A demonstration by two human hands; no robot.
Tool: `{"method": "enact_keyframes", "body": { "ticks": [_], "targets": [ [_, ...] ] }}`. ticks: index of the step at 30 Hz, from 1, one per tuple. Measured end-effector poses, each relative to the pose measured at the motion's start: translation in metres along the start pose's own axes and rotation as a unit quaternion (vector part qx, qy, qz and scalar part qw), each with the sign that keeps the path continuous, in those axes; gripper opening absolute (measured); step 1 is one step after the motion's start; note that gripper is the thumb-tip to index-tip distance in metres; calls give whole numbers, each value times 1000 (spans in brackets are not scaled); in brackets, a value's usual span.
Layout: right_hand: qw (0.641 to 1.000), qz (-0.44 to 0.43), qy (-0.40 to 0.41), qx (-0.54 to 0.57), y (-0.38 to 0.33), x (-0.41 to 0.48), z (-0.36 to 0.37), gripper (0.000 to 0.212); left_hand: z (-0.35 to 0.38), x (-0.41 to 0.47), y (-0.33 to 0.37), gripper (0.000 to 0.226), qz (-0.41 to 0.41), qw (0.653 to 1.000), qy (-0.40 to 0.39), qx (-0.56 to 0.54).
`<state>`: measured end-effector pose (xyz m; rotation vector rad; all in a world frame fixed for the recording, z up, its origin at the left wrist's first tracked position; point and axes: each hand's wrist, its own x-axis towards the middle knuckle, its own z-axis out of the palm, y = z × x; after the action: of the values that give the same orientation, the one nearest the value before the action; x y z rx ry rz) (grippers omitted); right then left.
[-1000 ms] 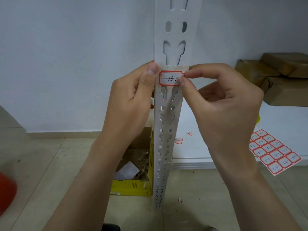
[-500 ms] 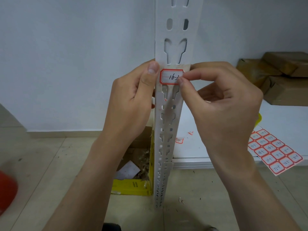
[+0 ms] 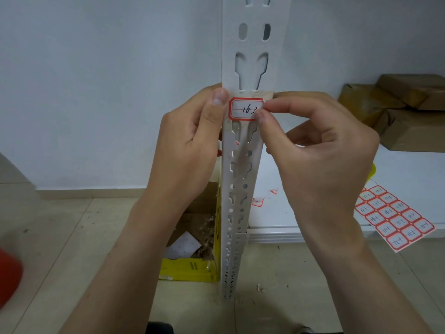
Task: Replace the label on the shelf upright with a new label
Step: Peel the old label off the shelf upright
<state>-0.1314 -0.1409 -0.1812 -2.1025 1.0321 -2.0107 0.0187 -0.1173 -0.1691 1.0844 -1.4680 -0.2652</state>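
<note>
**Inspector A:** Where is the label?

**Inspector B:** The label (image 3: 245, 109), red-bordered with "16-3" handwritten on it, lies flat against the front face of the white perforated shelf upright (image 3: 243, 165), between two sets of slots. Discoloured residue shows on the metal just above it.

**A:** The hands?

**B:** The left hand (image 3: 190, 145) wraps around the upright's left edge, thumb upright and pressed beside the label's left border. The right hand (image 3: 320, 150) is closed in a pinch, thumb and forefinger meeting on the label's right edge; the other fingers curl loosely toward the palm. Both forearms rise from the bottom of the view.

**A:** Surroundings?

**B:** Plain white wall behind, beige tiled floor (image 3: 72, 237) with scattered debris. A low white shelf (image 3: 409, 169) extends to the right of the upright. A sheet of labels (image 3: 395, 218) with handwritten numbers overhangs its front edge, and small label scraps lie near the post. Brown wrapped parcels (image 3: 407, 112) are stacked at the back right.

**A:** Containers?

**B:** A yellow cardboard box (image 3: 190, 268), open, stands on the floor just left of the upright, holding white paper and shredded scraps. A blurred red object (image 3: 8, 276) sits at the left edge; I cannot identify it.
</note>
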Motion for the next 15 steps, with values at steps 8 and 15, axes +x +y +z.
{"method": "enact_keyframes", "body": {
  "ticks": [8, 15],
  "targets": [
    [1000, 5, 0, 8, -1, -1, 0, 7, 1, 0, -2, 33, 2, 1000, 7, 19],
    [1000, 11, 7, 9, 0, -2, 1, 6, 1, 0, -1, 33, 2, 1000, 5, 16]
  ]
}}
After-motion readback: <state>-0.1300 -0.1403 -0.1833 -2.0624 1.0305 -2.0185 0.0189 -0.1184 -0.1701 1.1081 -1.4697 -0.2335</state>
